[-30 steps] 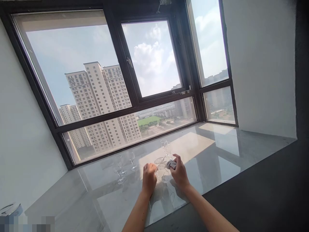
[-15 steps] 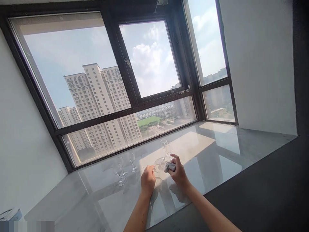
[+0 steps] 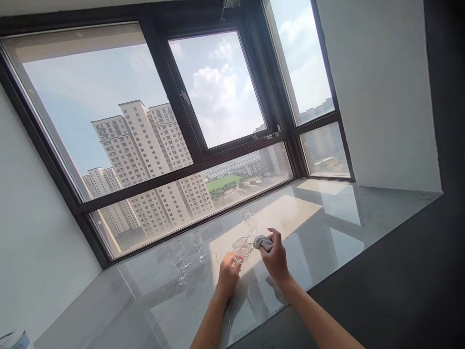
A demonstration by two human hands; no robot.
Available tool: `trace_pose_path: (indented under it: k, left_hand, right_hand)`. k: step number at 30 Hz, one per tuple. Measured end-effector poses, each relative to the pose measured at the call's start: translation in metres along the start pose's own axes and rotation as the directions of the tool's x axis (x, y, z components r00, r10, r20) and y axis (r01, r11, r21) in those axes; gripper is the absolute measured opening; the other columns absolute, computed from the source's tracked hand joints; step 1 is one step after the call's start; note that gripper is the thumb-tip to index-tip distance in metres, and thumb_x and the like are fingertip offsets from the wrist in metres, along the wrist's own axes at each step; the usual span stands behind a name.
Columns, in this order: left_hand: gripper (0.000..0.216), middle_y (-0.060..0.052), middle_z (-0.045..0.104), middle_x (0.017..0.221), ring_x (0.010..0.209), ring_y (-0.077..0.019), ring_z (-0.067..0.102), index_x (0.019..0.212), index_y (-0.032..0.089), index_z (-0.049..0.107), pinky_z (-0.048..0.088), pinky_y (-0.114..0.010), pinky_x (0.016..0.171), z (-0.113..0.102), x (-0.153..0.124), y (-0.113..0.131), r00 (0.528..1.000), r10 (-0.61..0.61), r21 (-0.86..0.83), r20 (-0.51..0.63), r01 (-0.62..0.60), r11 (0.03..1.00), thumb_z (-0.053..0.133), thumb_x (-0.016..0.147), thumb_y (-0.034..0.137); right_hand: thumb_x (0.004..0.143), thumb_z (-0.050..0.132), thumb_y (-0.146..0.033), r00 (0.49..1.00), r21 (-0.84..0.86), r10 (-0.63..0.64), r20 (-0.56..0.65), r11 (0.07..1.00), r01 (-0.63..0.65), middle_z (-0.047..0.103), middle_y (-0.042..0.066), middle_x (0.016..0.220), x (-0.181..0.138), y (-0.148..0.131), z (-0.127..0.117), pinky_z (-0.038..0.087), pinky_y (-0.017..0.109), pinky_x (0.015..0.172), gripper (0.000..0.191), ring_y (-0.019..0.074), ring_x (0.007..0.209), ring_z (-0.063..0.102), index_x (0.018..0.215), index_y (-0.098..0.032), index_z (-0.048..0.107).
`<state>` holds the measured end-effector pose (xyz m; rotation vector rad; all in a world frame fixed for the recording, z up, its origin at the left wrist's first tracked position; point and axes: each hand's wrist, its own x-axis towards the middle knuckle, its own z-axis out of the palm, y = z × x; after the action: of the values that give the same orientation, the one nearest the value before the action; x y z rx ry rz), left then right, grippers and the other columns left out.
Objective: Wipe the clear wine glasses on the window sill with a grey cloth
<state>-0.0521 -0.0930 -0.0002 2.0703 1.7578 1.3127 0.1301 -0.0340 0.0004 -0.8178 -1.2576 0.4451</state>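
Note:
My left hand (image 3: 229, 272) is closed around a clear stemmed glass (image 3: 242, 247), held tilted above the shiny grey sill. The stem is partly hidden by my fingers. A bunched grey cloth (image 3: 262, 243) is gripped in my right hand (image 3: 275, 257), just right of the glass; a small gap seems to part them. Behind the held glass stand two more stemmed glasses, one nearer (image 3: 251, 223) and one farther (image 3: 243, 215). To the left is a group of three stemmed glasses, the rightmost (image 3: 197, 240) a little apart from the front one (image 3: 177, 261).
The tiled sill (image 3: 145, 295) runs beneath a dark-framed window (image 3: 145, 186), with sunlit patches on it. White walls (image 3: 381, 97) close both sides. A white and blue container (image 3: 16, 340) shows at the lower left corner. The sill's front edge drops off at the lower right.
The cloth in my right hand has moved a little to the right, away from the glass. My left hand has shifted slightly right, turning the glass. The camera view has tilted slightly.

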Motion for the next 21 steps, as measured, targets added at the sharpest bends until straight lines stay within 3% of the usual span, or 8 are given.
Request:
trace_pose_path:
  k: [2, 5, 10, 16, 21]
  left_hand:
    - [0.026, -0.009, 0.072, 0.106, 0.090, -0.0183, 0.067, 0.097, 0.021, 0.069, 0.057, -0.031, 0.078, 0.003, 0.001, -0.001, 0.998, -0.049, -0.049, 0.027, 0.050, 0.998, 0.045, 0.090, 0.028]
    - [0.027, -0.010, 0.073, 0.110, 0.102, -0.0211, 0.068, 0.096, 0.021, 0.072, 0.054, -0.035, 0.092, 0.006, 0.005, 0.000, 0.996, -0.077, -0.098, 0.035, 0.080, 0.992, 0.050, 0.087, 0.033]
    - [0.030, -0.011, 0.074, 0.114, 0.115, -0.0273, 0.064, 0.083, 0.019, 0.076, 0.049, -0.042, 0.102, 0.010, 0.007, -0.002, 0.989, -0.123, -0.090, 0.082, 0.130, 0.987, 0.056, 0.085, 0.041]
    - [0.025, -0.010, 0.071, 0.122, 0.119, -0.0244, 0.062, 0.093, 0.019, 0.076, 0.045, -0.042, 0.108, 0.025, 0.016, 0.004, 0.988, -0.106, -0.004, 0.114, 0.108, 0.994, 0.058, 0.081, 0.032]
    - [0.023, -0.008, 0.071, 0.118, 0.111, -0.0233, 0.064, 0.094, 0.023, 0.077, 0.049, -0.040, 0.102, 0.051, 0.041, 0.018, 0.990, 0.011, 0.118, 0.139, -0.028, 0.993, 0.060, 0.079, 0.026]
  right_hand:
    - [0.075, 0.053, -0.017, 0.999, 0.005, 0.014, -0.031, 1.000, -0.014, 0.054, -0.001, 0.081, 0.001, -0.001, 0.000, 0.048, 0.029, 0.069, 0.051, 0.0176, 0.072, 0.057, 0.125, -0.020, 0.044]
    - [0.075, 0.054, -0.016, 0.998, 0.012, 0.022, -0.058, 1.000, -0.022, 0.053, -0.001, 0.081, 0.001, -0.002, -0.001, 0.048, 0.030, 0.070, 0.051, 0.0179, 0.072, 0.056, 0.125, -0.020, 0.043]
    - [0.077, 0.053, -0.015, 0.997, 0.034, 0.026, -0.075, 0.999, -0.023, 0.053, -0.001, 0.082, 0.000, -0.001, 0.000, 0.048, 0.031, 0.072, 0.051, 0.0182, 0.074, 0.057, 0.126, -0.020, 0.043]
    - [0.079, 0.054, -0.017, 0.994, 0.050, 0.034, -0.102, 0.998, -0.029, 0.054, 0.000, 0.083, 0.002, -0.006, -0.001, 0.048, 0.031, 0.071, 0.049, 0.0190, 0.075, 0.057, 0.126, -0.021, 0.043]
    - [0.079, 0.055, -0.016, 0.996, 0.058, -0.021, -0.091, 0.998, 0.027, 0.057, 0.002, 0.089, -0.001, -0.003, 0.000, 0.050, 0.035, 0.077, 0.049, 0.0204, 0.081, 0.059, 0.127, -0.021, 0.044]
